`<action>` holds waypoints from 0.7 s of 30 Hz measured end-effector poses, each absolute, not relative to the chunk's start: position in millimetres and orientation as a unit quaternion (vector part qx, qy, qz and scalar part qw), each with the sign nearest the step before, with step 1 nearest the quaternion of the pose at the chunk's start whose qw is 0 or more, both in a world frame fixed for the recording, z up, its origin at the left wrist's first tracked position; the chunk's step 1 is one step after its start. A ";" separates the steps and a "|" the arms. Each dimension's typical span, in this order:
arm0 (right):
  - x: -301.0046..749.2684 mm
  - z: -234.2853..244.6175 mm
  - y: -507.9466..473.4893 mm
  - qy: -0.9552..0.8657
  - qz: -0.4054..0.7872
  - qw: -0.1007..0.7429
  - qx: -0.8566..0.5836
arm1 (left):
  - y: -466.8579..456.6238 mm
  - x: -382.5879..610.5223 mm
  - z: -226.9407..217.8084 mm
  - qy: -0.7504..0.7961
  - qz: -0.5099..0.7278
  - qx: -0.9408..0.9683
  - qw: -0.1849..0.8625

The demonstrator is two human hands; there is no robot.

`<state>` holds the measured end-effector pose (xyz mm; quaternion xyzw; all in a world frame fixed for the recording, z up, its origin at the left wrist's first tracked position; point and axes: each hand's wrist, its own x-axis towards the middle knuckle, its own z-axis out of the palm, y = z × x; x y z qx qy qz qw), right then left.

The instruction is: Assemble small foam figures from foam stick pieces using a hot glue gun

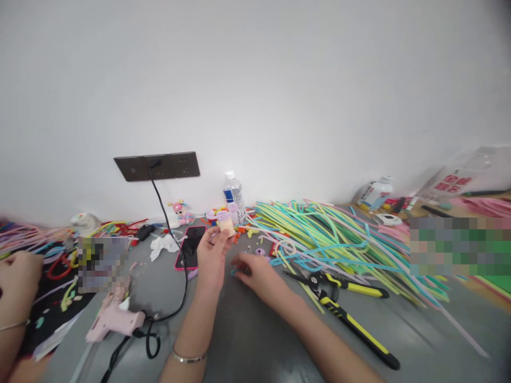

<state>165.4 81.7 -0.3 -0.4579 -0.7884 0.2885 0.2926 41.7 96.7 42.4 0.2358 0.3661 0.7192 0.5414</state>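
My left hand (215,250) is raised a little over the table, its thumb and fingers pinching a small cream and lilac figure (227,223) with rounded lilac parts on top. Lower and to the right, my right hand (257,274) is curled close to the tabletop. A small blue piece (233,272) shows at its fingertips; what it is exactly is too small to tell. Just beyond the right hand lies a lilac ring-shaped piece (260,251). Pliers-like cutters (315,280) with yellow and black handles rest open to the right of that hand.
Behind the figure stands a clear bottle (233,191). Pastel pipe cleaners (327,239) spread across the right. Left are a phone (191,247), crumpled tissue (163,246), a pink glue gun (115,319) and its black cord (184,287). Another person's hand (19,276) is at far left.
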 end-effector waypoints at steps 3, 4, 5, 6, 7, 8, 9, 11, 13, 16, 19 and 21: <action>194.7 5.6 95.0 -0.670 0.384 0.421 -0.476 | 97.5 41.5 37.4 0.374 0.716 0.231 0.543; 202.7 8.4 99.5 -0.628 0.416 0.460 -0.470 | 97.7 42.1 36.0 0.376 0.715 0.228 0.544; 209.0 11.5 103.6 -0.591 0.441 0.491 -0.464 | 97.8 43.0 34.6 0.377 0.713 0.227 0.546; 213.1 14.6 107.1 -0.559 0.463 0.515 -0.456 | 97.9 43.9 33.3 0.377 0.711 0.228 0.548; 215.2 17.5 110.1 -0.529 0.483 0.535 -0.448 | 97.8 44.8 32.1 0.377 0.708 0.231 0.550; 215.3 20.1 112.7 -0.502 0.499 0.551 -0.441 | 97.7 45.6 31.0 0.377 0.705 0.234 0.552; 213.8 22.3 115.1 -0.481 0.513 0.564 -0.432 | 97.5 46.2 29.9 0.378 0.703 0.238 0.554; 207.8 24.9 119.8 -0.453 0.537 0.577 -0.417 | 97.0 46.6 28.0 0.379 0.702 0.240 0.554; 200.8 25.7 124.9 -0.443 0.554 0.574 -0.410 | 96.7 46.4 26.6 0.380 0.701 0.238 0.555; 192.8 24.5 131.2 -0.424 0.576 0.571 -0.402 | 97.3 45.8 25.9 0.381 0.699 0.234 0.558; 189.1 21.8 133.1 -0.408 0.597 0.572 -0.386 | 98.3 45.0 26.7 0.384 0.702 0.226 0.555; 188.3 19.7 132.1 -0.403 0.608 0.570 -0.378 | 98.7 44.4 27.4 0.386 0.705 0.223 0.551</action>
